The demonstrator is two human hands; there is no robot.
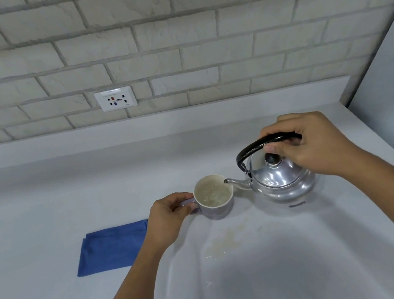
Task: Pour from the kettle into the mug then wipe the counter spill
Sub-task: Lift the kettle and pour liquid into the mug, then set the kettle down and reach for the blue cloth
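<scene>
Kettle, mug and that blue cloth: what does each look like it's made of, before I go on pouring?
Kettle: polished metal, probably aluminium or steel, given its mirror-like highlights; the handle is glossy black, likely plastic. Mug: looks like glazed ceramic, pale speckled inside, lilac outside. Blue cloth: soft matte fabric with folds, possibly microfibre.

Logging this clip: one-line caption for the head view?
Right hand tips kettle over mug held by left hand; cloth, spill nearby.

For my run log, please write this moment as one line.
phase: pouring | right hand: kettle handle | left hand: mug handle | spill: unwiped | cloth: untouched
</scene>
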